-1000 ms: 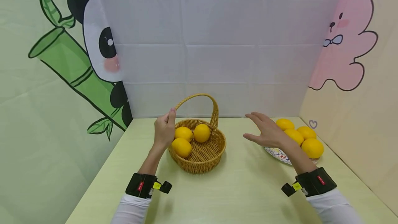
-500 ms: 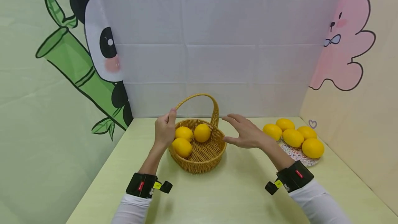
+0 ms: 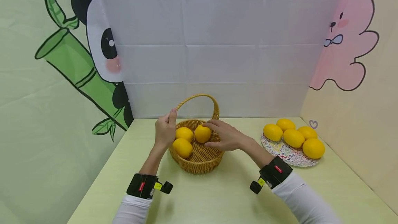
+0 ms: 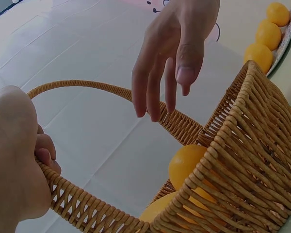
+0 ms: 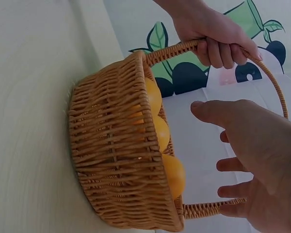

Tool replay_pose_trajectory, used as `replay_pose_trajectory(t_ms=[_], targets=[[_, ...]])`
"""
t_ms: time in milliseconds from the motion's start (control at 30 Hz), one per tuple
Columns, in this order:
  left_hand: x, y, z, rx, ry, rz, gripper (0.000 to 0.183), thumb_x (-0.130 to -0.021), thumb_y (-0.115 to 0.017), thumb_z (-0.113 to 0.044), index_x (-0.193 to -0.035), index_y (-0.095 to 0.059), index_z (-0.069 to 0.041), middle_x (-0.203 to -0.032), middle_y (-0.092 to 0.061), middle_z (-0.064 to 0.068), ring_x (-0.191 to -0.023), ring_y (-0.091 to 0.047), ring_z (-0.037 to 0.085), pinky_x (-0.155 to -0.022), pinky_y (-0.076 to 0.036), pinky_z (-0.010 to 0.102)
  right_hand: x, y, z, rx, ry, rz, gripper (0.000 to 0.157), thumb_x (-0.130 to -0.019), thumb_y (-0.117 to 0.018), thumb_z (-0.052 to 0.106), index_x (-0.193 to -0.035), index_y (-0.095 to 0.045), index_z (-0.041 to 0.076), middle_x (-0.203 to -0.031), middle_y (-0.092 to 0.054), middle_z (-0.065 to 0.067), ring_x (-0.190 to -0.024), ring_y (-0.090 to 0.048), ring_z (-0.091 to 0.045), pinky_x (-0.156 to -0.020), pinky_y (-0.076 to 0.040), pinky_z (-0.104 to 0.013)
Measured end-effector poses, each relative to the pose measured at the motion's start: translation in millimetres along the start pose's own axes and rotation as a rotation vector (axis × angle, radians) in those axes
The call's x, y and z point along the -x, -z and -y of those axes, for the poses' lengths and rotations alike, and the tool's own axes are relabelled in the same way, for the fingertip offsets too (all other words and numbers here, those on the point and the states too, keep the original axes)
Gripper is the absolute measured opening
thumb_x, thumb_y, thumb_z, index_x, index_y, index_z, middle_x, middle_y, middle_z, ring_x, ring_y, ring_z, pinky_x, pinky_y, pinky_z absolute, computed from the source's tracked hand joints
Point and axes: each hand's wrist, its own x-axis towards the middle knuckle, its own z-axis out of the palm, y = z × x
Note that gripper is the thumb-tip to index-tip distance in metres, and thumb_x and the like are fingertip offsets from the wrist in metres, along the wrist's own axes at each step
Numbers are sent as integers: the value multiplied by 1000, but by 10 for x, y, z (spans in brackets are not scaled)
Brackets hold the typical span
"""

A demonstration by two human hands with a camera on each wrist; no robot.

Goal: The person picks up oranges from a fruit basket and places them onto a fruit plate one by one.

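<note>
My left hand (image 3: 164, 130) grips the handle (image 3: 199, 95) of a woven wicker basket (image 3: 197, 167), its fingers curled round the left side. Three yellow lemons lie inside: two at the left and one lemon (image 3: 202, 133) toward the back. Over the basket's right side is my right hand (image 3: 225, 134), fingers spread and lightly bent, beside the back lemon in the head view. The right wrist view shows this hand (image 5: 257, 150) apart from the lemons, with nothing in its grasp. From the left wrist, the right hand (image 4: 177, 53) hangs above the basket opening, fingers pointing down.
A speckled, patterned plate (image 3: 298, 160) stands at the right of the pale table (image 3: 199, 199), with several lemons (image 3: 293, 138) on it. A light fabric backdrop (image 3: 217, 61) rises behind the table, and side panels with cartoon animals flank it.
My right hand has moved left from beside the plate to over the basket, uncovering the plate and its lemons. The left hand and the basket have stayed in place.
</note>
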Motion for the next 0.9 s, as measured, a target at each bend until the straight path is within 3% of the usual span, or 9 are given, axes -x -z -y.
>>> replay_pose_trajectory(t_ms=[333,533,733,900], targets=[[-24,-147,-9,-22,21,-16,60,-112,-45,-36,-57,-35,-13,-48,-27,-3,-36,-20,4,-35,-14,22,-342,-224,61,-51,96,123,69,-99,-69,41,-157,-42,16,-159,-39,-4,-140,-40,-22,-113,-39,-46],[-35,-193,-3,-18,30,-15,63,-110,-44,-47,-58,-35,-13,-48,-28,-1,-36,-20,5,-35,-15,22,-486,-331,93,-43,154,201,66,-99,-69,33,-157,-43,12,-158,-39,-9,-136,-46,-24,-110,-44,-42],[-49,-251,14,-23,34,-27,64,-110,-42,-49,-58,-34,-13,-48,-29,-1,-36,-20,5,-36,-14,22,-606,-374,113,-4,200,231,64,-99,-69,29,-156,-45,12,-157,-42,-8,-133,-49,-22,-108,-45,-39],[-61,-304,20,-41,19,-37,63,-111,-43,-46,-58,-34,-13,-48,-29,-2,-36,-20,5,-35,-14,22,-701,-391,127,-7,224,254,63,-99,-69,26,-156,-45,15,-159,-40,-6,-139,-44,-21,-113,-40,-40]])
